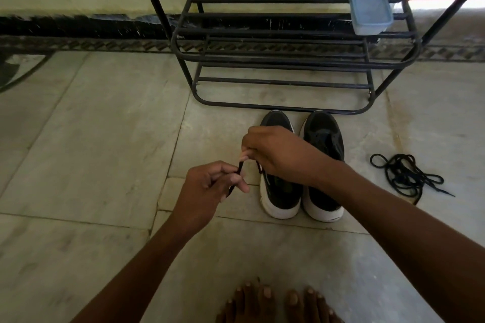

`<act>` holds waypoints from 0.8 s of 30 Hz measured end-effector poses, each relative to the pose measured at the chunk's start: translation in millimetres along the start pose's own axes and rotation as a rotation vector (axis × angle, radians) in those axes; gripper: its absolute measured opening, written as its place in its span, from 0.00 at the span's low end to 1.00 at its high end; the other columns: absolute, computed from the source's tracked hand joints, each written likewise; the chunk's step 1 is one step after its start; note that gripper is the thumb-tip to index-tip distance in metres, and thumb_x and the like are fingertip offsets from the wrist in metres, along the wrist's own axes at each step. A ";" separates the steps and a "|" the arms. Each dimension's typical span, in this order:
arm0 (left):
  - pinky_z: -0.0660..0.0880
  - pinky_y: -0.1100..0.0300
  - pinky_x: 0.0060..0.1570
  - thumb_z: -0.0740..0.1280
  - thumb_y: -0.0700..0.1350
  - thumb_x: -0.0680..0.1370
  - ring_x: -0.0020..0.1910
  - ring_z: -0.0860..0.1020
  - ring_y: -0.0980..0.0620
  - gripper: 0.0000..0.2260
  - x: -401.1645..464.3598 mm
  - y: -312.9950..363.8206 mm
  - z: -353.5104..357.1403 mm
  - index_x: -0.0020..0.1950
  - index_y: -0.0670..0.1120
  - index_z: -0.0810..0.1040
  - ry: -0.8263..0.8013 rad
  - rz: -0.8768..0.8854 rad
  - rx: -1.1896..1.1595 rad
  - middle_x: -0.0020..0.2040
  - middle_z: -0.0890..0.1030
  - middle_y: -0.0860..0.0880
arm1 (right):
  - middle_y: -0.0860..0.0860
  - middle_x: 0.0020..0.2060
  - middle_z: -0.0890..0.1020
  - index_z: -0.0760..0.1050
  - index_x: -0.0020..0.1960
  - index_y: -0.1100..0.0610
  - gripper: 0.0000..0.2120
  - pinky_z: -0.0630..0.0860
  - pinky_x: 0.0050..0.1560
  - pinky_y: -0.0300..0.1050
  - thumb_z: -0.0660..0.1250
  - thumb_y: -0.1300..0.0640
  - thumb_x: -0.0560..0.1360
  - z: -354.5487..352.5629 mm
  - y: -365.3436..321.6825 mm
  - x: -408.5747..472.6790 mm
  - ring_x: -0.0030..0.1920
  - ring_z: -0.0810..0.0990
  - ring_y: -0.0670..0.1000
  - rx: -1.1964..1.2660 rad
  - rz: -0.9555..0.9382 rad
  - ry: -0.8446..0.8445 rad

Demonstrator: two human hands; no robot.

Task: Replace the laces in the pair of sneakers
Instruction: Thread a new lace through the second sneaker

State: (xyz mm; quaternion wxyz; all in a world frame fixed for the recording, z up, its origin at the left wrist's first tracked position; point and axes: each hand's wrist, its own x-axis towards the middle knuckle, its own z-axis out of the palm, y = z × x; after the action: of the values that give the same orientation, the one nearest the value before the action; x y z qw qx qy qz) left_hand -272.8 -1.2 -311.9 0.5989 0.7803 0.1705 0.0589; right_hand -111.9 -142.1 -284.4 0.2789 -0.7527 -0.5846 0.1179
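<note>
Two black sneakers with thick white rubber soles are standing side by side on a pale stone-tiled floor [105, 139]. Their long axes are running away from the viewer, heels nearest and toes pointing at the foot of a black metal shoe rack [288, 60]. The left sneaker [278, 191] is partly covered by the right hand [278, 155]; the right sneaker [324, 144] is lying just beside it, its lacing area in view.

One thin black lace [239, 169] is stretching from the left sneaker out to the left. The left hand [212, 183] is pinching its free end between curled fingers and thumb. The right hand is hovering over the left sneaker with fingers curled, gripping the same lace nearer the shoe.

A second black lace [406, 176], a round cord, is lying in a loose tangle of loops on the floor, well to the right of the pair.

One translucent bluish plastic box [371, 13] with rounded corners is sitting on a rack shelf of tubular bars. The person's bare toes [278, 301] are showing at the bottom edge.
</note>
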 end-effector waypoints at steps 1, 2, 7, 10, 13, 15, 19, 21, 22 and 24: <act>0.71 0.61 0.32 0.67 0.36 0.81 0.27 0.73 0.57 0.06 -2.4 -2.6 0.5 0.50 0.43 0.83 -0.013 -0.008 0.026 0.39 0.87 0.48 | 0.51 0.42 0.78 0.79 0.49 0.58 0.08 0.78 0.41 0.57 0.64 0.55 0.81 2.3 -0.2 -0.5 0.40 0.77 0.52 -0.001 0.001 -0.002; 0.71 0.62 0.32 0.68 0.36 0.80 0.27 0.74 0.58 0.05 -3.9 -4.8 1.3 0.49 0.44 0.83 -0.019 -0.009 0.065 0.39 0.87 0.49 | 0.51 0.42 0.77 0.79 0.49 0.58 0.08 0.78 0.41 0.56 0.65 0.55 0.81 4.7 -1.1 -0.6 0.40 0.77 0.52 -0.004 0.004 0.002; 0.76 0.58 0.41 0.68 0.40 0.82 0.37 0.79 0.54 0.05 -1.3 -14.5 7.5 0.46 0.43 0.80 0.264 -0.079 0.029 0.42 0.87 0.51 | 0.50 0.39 0.75 0.75 0.47 0.57 0.10 0.76 0.37 0.55 0.61 0.53 0.82 24.4 -14.4 -10.5 0.37 0.75 0.52 -0.011 0.087 0.096; 0.73 0.49 0.60 0.66 0.41 0.83 0.58 0.81 0.49 0.08 6.0 -23.0 6.4 0.43 0.44 0.76 0.337 -0.291 -0.402 0.56 0.86 0.48 | 0.50 0.38 0.74 0.73 0.47 0.56 0.07 0.75 0.37 0.55 0.60 0.56 0.82 43.5 -28.9 -23.7 0.36 0.73 0.52 0.025 0.150 0.085; 0.76 0.50 0.57 0.60 0.38 0.84 0.60 0.82 0.43 0.07 11.5 -24.0 3.2 0.47 0.44 0.72 0.281 -0.415 -0.944 0.60 0.84 0.43 | 0.53 0.39 0.78 0.73 0.47 0.56 0.05 0.76 0.39 0.54 0.61 0.59 0.82 61.9 -35.5 -34.0 0.38 0.76 0.55 0.075 0.198 -0.017; 0.79 0.56 0.44 0.60 0.38 0.81 0.43 0.83 0.51 0.04 14.8 -19.8 0.5 0.49 0.44 0.73 0.236 -0.391 -1.137 0.48 0.82 0.45 | 0.54 0.42 0.80 0.74 0.48 0.56 0.07 0.77 0.42 0.54 0.60 0.57 0.82 68.1 -37.4 -37.3 0.42 0.79 0.58 0.073 0.204 -0.115; 0.63 0.62 0.26 0.60 0.37 0.83 0.26 0.65 0.56 0.08 17.0 -11.5 -3.6 0.44 0.44 0.71 0.181 -0.307 -0.769 0.37 0.73 0.46 | 0.54 0.43 0.80 0.77 0.48 0.58 0.11 0.75 0.45 0.53 0.60 0.54 0.84 56.3 -30.9 -35.7 0.43 0.77 0.54 0.096 0.148 -0.126; 0.62 0.61 0.27 0.59 0.37 0.85 0.26 0.65 0.53 0.10 15.0 -8.4 -1.7 0.43 0.43 0.70 0.155 -0.190 -0.382 0.39 0.79 0.42 | 0.50 0.40 0.76 0.77 0.47 0.58 0.09 0.75 0.44 0.52 0.62 0.55 0.83 43.7 -24.6 -32.0 0.41 0.75 0.52 0.088 0.121 -0.074; 0.64 0.61 0.27 0.60 0.37 0.85 0.27 0.66 0.52 0.10 13.8 -6.6 1.6 0.44 0.42 0.70 0.131 -0.138 -0.250 0.40 0.83 0.42 | 0.49 0.40 0.74 0.77 0.47 0.58 0.09 0.75 0.42 0.52 0.62 0.56 0.82 37.2 -20.7 -30.0 0.40 0.74 0.52 0.078 0.114 -0.051; 0.67 0.61 0.28 0.61 0.38 0.85 0.27 0.70 0.53 0.09 12.0 -1.7 8.7 0.44 0.41 0.71 0.088 -0.077 -0.060 0.42 0.86 0.45 | 0.49 0.39 0.73 0.77 0.46 0.59 0.08 0.75 0.40 0.55 0.63 0.57 0.82 25.0 -13.7 -25.4 0.39 0.74 0.52 0.055 0.103 -0.016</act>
State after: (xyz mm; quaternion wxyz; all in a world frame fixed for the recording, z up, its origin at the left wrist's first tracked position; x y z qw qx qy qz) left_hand -259.3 -4.7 -317.3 0.6160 0.7513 0.2246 0.0751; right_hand -142.9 -156.9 -301.0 0.2884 -0.7728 -0.5440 0.1539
